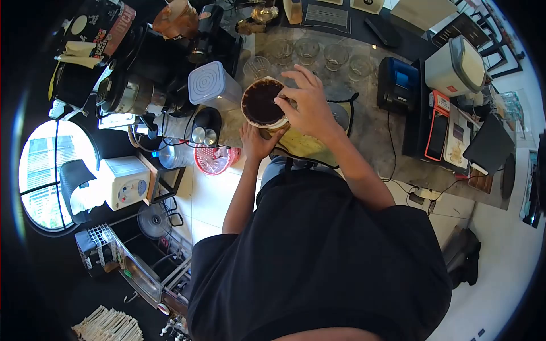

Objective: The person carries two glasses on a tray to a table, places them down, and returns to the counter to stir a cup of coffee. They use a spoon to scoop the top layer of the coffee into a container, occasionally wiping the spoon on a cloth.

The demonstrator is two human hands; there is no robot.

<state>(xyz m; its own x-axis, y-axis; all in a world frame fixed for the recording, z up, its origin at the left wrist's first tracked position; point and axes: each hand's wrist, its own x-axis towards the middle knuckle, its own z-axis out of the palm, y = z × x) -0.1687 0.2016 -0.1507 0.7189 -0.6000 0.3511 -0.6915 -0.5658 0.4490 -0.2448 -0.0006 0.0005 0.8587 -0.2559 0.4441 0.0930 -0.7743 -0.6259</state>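
Observation:
A round, pale-rimmed coffee filter (264, 102) full of dark brown coffee grounds is near the counter's edge, in front of my body. Brown stains ring its inner wall. My left hand (259, 141) is closed around the lower near side of whatever holds the filter; that part is mostly hidden. Over the right side of the rim, my right hand (305, 101) pinches the filter's edge between thumb and index finger, its other fingers raised. Beneath both hands lies a yellow-green cloth or mat (310, 142) with a black border.
Several clear glasses (307, 52) stand behind the filter. Left of it is a lidded translucent container (215, 85), with a grinder-like metal machine (133, 96) farther left. A blue-black printer (398, 85) sits to the right. A red basket (213, 160) is on the floor below.

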